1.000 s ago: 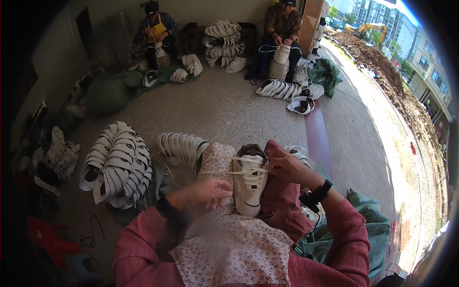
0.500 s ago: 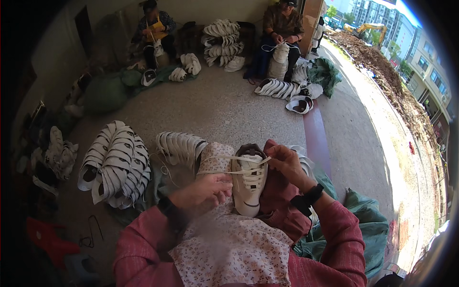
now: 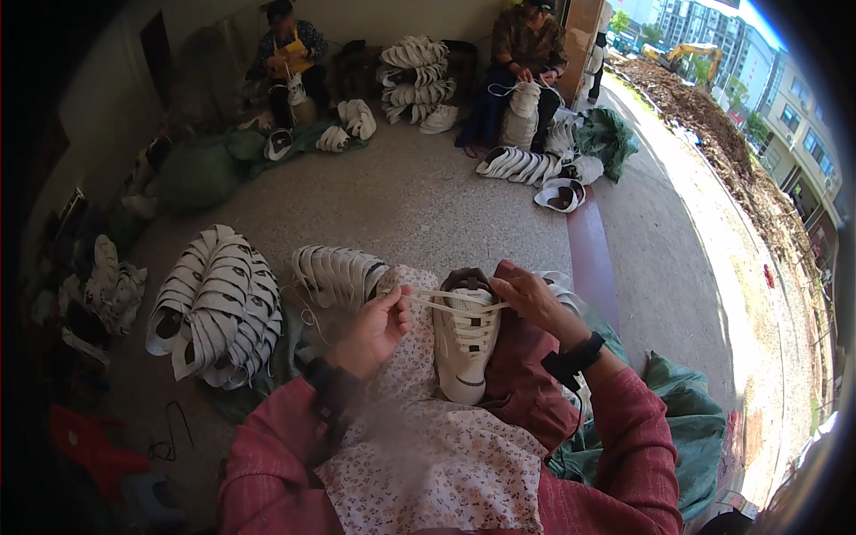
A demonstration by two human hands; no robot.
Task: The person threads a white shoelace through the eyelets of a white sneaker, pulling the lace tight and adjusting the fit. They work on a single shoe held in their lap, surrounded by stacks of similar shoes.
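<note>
Plainly, a lace point(image 3: 464, 311) is pinched at the centre of the frame by the left hand point(image 3: 373, 337), its thumb and forefinger pressed together. Just right of centre, the lace is also held by the right hand point(image 3: 535, 303), its fingertips drawn together beside the shoe point(image 3: 462, 366). The pale shoe is set just below the centre, toe toward the bottom edge, crossed by rows of lacing. It is flanked by a floral apron point(image 3: 432, 464) and, at right, a red cloth point(image 3: 526, 379). Nested uppers point(image 3: 218, 303) are piled at left. A green bag point(image 3: 687, 419) is seen at lower right, a red stool point(image 3: 94, 446) at lower left. Two seated people point(image 3: 294, 55) are shown along the top.
</note>
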